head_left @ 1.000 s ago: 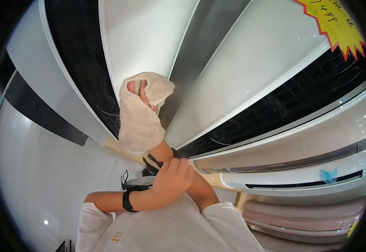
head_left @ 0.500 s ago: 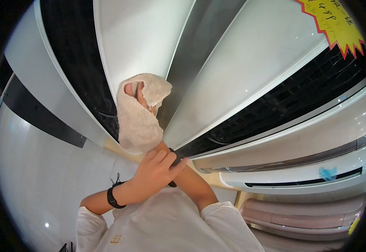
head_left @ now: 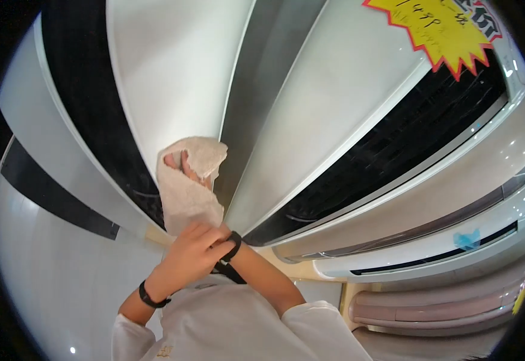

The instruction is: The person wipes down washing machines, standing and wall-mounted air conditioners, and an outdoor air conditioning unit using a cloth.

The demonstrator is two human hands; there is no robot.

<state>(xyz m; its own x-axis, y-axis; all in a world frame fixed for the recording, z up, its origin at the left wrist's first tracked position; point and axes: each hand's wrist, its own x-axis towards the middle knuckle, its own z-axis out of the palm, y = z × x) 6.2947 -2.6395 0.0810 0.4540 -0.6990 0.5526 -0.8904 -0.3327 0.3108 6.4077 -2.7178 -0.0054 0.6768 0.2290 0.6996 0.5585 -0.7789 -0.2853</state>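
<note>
A beige terry cloth (head_left: 190, 201) is draped around my right hand (head_left: 191, 168), whose fingertips show through its folded opening. The hand holds the cloth against or just over the white panel of a tall appliance (head_left: 175, 72); contact cannot be made out. On my right wrist is a black watch or band (head_left: 232, 246). My left hand (head_left: 193, 256) crosses over with bent fingers and grips the right wrist between the cloth's lower edge and that band. A second black band (head_left: 151, 296) circles the left wrist.
Another white panel with a black grille (head_left: 364, 162) slants off to the right. A yellow price tag (head_left: 434, 33) hangs on it at the upper right. Further right are wall-type air conditioner units (head_left: 419, 253), one with blue tape (head_left: 467, 239). Pale tiled floor (head_left: 52, 289) lies at left.
The cloth and right hand sit lower and slightly left in view, as the whole view has shifted. My left hand has slid from the band toward the cloth's lower edge, its thumb now bent.
</note>
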